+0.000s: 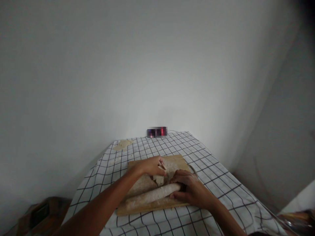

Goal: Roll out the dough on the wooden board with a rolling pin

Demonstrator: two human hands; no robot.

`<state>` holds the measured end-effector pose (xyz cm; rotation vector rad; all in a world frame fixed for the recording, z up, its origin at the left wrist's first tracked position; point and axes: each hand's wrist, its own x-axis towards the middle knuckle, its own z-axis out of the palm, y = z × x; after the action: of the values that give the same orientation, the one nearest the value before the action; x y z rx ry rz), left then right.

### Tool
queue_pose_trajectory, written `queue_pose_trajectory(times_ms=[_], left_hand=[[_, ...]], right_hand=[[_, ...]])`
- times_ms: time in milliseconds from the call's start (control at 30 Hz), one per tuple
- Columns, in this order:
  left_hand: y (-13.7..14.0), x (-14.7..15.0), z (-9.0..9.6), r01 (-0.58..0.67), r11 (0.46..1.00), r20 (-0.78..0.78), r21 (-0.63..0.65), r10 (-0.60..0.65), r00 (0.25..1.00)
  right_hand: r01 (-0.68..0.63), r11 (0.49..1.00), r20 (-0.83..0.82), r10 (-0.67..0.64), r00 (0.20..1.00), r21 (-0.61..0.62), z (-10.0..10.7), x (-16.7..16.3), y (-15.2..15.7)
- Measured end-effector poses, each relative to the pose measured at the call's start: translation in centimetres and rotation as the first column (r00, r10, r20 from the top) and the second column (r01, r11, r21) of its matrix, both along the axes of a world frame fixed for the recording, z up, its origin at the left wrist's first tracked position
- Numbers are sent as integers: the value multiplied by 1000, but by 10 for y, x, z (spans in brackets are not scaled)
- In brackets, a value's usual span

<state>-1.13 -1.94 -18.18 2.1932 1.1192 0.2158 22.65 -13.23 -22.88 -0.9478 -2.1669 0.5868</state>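
Clock: centred on board, 12 = toward the wall
Lower corners: brown boxy item (44, 213) with dark panel, 8 o'clock, off the bench; shiny item (299, 221), 4 o'clock, cut by frame edge; both too dim to name
Rolling pin: floury rolling pin (154, 195) on the near part of the board, 6 o'clock, slanted, one end toward 8, other toward 3
Right hand: right hand (188, 188) at 3 o'clock; grip closed round the pin's right end, thumb on near side, fingers on far side
Dough: pale, ragged-edged dough (159, 180) near mid-board, just beyond the pin, partly under left hand
Left hand: left hand (154, 166) at 12 o'clock, reaching in from 8; fingers bent down at the dough; cannot tell if grip is clamped on it or only touching
Board: wooden board (120, 210), flour-dusted, flat on bench
Bench: covered by white cloth (221, 183) with dark grid lines
Off-board piece: thin pale patch (123, 144), looks doughy, on cloth at 11 o'clock, near the edge
Far edge: pixelated dark item (157, 132) with red spot, 12 o'clock, near wall
Backdrop: plain pale wall (157, 65)
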Motion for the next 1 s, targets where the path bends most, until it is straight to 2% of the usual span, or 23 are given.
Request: queue_pose_trajectory(times_ms=[167,333,433,600,733,833,1000], left_hand=[[-8,8,14,28,999,-123,-38,-32,992],[-24,13,25,-24,998,-125,57,31,992],[-32,5,23,-64,994,-10,83,65,998],[-42,-26,22,-116,993,264,-8,114,958],[-50,-45,26,-149,988,352,-40,154,923],[-56,-51,30,-116,993,295,-38,122,948],[-65,-41,40,-102,985,-6,137,104,995]], right_hand=[[9,1000,4,-9,1000,-6,-2,0,1],[0,1000,-24,1,1000,8,-2,-1,0],[-5,1000,-27,5,1000,12,-2,0,0],[8,1000,-19,-7,1000,11,-1,1,-1],[0,1000,0,0,1000,13,1,2,0],[5,1000,-7,-5,1000,19,0,2,1],[9,1000,-20,-9,1000,13,0,2,0]])
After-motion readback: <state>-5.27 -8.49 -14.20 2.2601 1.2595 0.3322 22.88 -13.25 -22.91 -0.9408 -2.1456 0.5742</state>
